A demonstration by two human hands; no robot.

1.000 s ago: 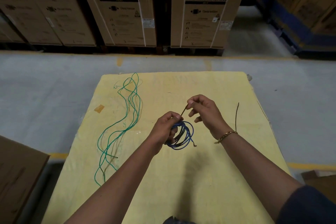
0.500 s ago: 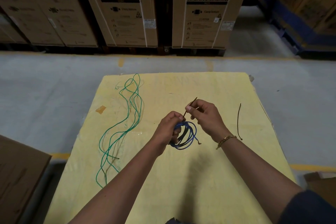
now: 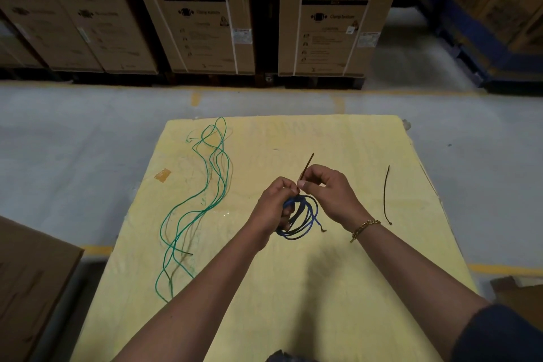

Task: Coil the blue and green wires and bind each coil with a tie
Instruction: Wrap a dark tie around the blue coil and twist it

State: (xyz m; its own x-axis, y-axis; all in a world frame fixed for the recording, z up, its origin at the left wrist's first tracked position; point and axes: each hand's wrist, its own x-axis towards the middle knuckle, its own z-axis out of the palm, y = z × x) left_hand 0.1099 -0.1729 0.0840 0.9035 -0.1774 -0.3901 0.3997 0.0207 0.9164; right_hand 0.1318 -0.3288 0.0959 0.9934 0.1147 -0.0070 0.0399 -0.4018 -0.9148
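The blue insulated wire (image 3: 302,219), wound into a small round coil, hangs between your two hands over the middle of the pale yellow tabletop (image 3: 293,288); whether its lower loops touch the surface cannot be told. Your left hand (image 3: 273,206) grips the coil's left side, fingers curled round the bundled strands, and one bare wire end sticks out at the lower right. Your right hand (image 3: 329,194), just beside the left and with a gold chain bracelet (image 3: 363,228) at its wrist, pinches a thin dark tie (image 3: 306,166) between thumb and forefinger at the top of the coil; the tie's free end points up and away from you. To the right, well apart from the hands, a second dark tie (image 3: 385,194) lies loose on the tabletop. On the left side the green insulated wire (image 3: 205,185) sprawls uncoiled in long wavy strands from the near left toward the far edge, with a small scrap of brown tape (image 3: 162,175) beside it. Beyond the table runs a grey floor (image 3: 88,132), then a row of tall cardboard washing-machine boxes (image 3: 202,9).
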